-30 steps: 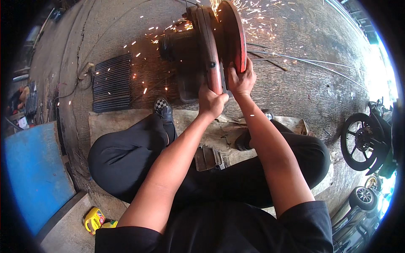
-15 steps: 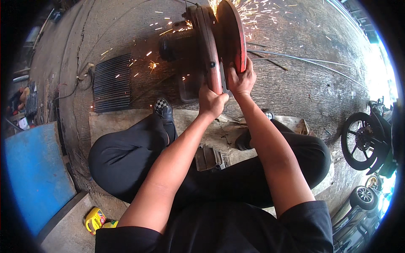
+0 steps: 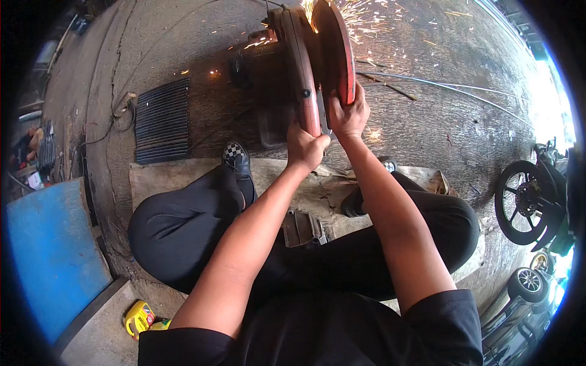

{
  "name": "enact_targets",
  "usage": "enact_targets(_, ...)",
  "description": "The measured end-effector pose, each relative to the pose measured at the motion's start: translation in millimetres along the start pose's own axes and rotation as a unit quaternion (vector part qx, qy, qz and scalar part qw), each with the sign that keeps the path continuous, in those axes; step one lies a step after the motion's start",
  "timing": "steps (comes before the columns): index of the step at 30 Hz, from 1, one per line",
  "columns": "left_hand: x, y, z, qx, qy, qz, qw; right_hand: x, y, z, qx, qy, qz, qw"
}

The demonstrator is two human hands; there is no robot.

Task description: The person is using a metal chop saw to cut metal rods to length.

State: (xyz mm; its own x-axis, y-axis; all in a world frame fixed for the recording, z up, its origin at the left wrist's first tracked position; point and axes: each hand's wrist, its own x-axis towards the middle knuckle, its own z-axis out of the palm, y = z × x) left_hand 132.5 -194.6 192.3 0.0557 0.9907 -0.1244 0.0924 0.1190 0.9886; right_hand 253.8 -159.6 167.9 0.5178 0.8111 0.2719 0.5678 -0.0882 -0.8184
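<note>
My left hand [image 3: 306, 148] is closed around the reddish handle [image 3: 310, 116] of a cut-off saw. My right hand [image 3: 350, 116] pinches the lower end of the saw's red blade guard [image 3: 348, 73], thumb on one side and fingers on the other. A thin grey metal strip [image 3: 323, 113] shows between the two hands. Bright sparks [image 3: 357, 21] fly from the far end of the saw, where the contact point is hidden behind the guard. The saw's dark base [image 3: 273, 125] rests on the ground beyond my feet.
Black ridged bars [image 3: 162, 121] lie left of the saw. Long thin rods [image 3: 439, 85] stretch to the right. A metal bracket-like part [image 3: 300, 229] sits between my legs. Yellow bottle [image 3: 139, 318] and blue panel [image 3: 52, 244] are at left; a motorcycle wheel [image 3: 520, 203] stands at right.
Both hands keep their grip and hardly move. Sparks on the left side have thinned, and a small glowing burst now shows right of my right wrist.
</note>
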Motion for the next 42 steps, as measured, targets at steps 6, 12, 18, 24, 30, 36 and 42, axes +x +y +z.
enact_targets(6, 1, -6, -3, 0.047, -0.02, -0.018, 0.999, -1, 2, 1, -0.006, 0.014, -0.011, 1.0)
enact_targets(12, -1, -1, 1, 0.009, 0.011, 0.021, 1.0, -1, 3, 0, -0.002, -0.005, -0.004, 1.0)
enact_targets(18, -2, -2, 0, 0.031, 0.007, 0.044, 0.999, -2, 4, 2, -0.006, 0.007, -0.01, 1.0)
enact_targets(24, -1, -4, 0, 0.03, -0.003, 0.01, 0.999, -3, 5, 1, -0.005, 0.006, 0.002, 1.0)
enact_targets(30, -3, 5, 0, 0.029, -0.001, 0.022, 0.999, -3, 4, 1, 0.001, 0.004, 0.001, 1.0)
enact_targets(36, -3, 4, 2, 0.01, 0.007, 0.039, 0.999, -3, 2, 1, 0.004, 0.017, -0.014, 1.0)
enact_targets(42, -3, -2, 0, 0.04, -0.006, 0.0, 0.999, -4, 2, 1, -0.012, 0.02, -0.008, 1.0)
